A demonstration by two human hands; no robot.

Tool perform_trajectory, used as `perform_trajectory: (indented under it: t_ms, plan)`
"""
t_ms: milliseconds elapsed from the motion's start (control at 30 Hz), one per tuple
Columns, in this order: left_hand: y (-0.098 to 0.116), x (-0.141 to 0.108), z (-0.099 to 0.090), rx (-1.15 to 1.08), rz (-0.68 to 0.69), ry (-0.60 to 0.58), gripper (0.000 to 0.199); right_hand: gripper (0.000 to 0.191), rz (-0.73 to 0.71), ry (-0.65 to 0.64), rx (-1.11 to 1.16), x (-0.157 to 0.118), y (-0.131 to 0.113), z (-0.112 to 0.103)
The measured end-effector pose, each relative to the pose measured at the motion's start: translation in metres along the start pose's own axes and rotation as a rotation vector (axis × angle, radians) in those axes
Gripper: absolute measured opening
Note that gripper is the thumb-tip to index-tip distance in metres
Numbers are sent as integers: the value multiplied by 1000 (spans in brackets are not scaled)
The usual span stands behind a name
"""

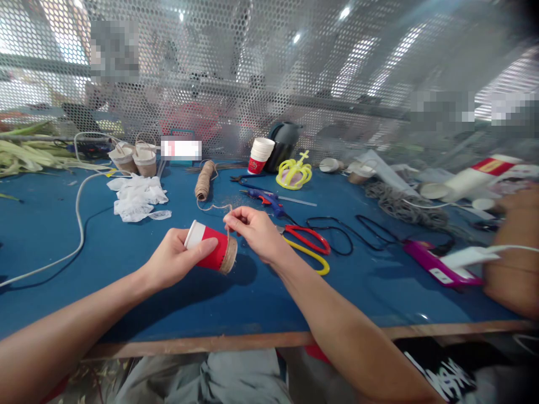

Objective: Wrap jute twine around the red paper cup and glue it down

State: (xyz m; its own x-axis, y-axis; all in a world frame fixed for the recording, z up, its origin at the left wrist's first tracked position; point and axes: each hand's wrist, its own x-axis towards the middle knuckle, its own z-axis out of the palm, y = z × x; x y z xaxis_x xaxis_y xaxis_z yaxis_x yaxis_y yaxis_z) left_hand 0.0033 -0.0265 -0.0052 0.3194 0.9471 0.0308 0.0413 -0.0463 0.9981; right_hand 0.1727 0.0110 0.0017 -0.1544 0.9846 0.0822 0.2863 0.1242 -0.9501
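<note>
My left hand (pixel 174 255) is closed around a red and white paper cup (pixel 208 247), which lies tilted on its side above the table with its rim to the left. Brown twine is wound around the cup's base end (pixel 229 256). Between thumb and forefinger, my right hand (pixel 252 229) pinches the twine (pixel 228 224) just above that wound band. From there the strand runs back to a spool of twine (pixel 204 180) lying behind the cup. A pair of scissors (pixel 309 240) with red and yellow handles rests right of my right hand.
Behind my hands lie a blue glue gun (pixel 267 201), a yellow crown-shaped piece (pixel 295 173), stacked paper cups (pixel 260 154) and a dark jug (pixel 283 146). White plastic (pixel 137 196) and twine-wrapped cups (pixel 145 160) sit left. A purple power strip (pixel 440 264) and another person's arm (pixel 514 252) are right.
</note>
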Motion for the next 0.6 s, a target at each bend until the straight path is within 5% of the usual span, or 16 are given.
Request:
perform_trajectory:
  t_ms: [367, 600]
  plan:
    - [2, -5, 0, 81, 141, 5, 27, 17, 14, -120, -52, -3, 0, 2]
    - [-2, 2, -1, -117, 38, 144, 26, 16, 51, 12, -205, 3, 6, 1]
